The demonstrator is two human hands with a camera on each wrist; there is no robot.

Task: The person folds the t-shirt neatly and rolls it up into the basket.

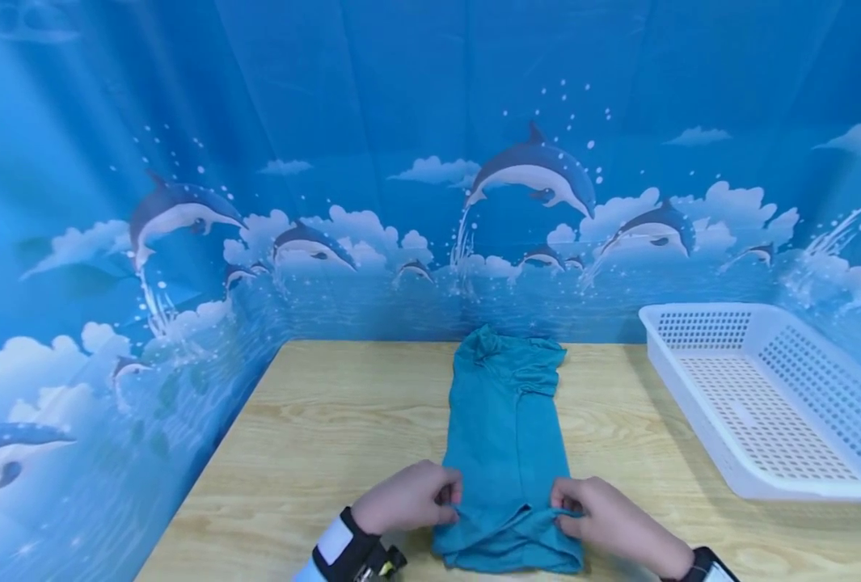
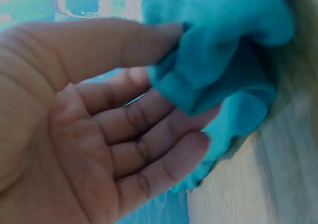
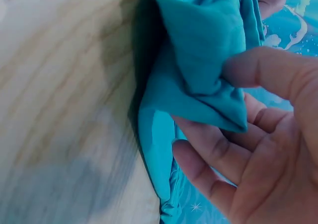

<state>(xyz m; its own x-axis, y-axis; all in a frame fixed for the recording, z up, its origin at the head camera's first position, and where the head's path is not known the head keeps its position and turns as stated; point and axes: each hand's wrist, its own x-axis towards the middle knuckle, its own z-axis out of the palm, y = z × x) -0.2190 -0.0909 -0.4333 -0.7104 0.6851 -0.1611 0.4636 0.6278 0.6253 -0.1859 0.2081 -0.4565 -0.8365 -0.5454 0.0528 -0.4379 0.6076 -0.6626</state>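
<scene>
A teal garment (image 1: 503, 428), folded into a long narrow strip, lies on the wooden table with its bunched end at the back. My left hand (image 1: 417, 496) pinches the left edge of its near part between thumb and fingers. On the opposite edge, my right hand (image 1: 596, 517) pinches the cloth the same way. Between the two hands the near layer is slightly raised and creased. In the left wrist view the thumb presses a fold of the cloth (image 2: 208, 60) against the fingers. The right wrist view shows a doubled flap (image 3: 208, 50) under the right thumb.
At the right of the wooden table (image 1: 328, 420) stands a white perforated plastic basket (image 1: 699, 420). A blue curtain (image 1: 401, 162) printed with dolphins hangs behind the table and along its left side.
</scene>
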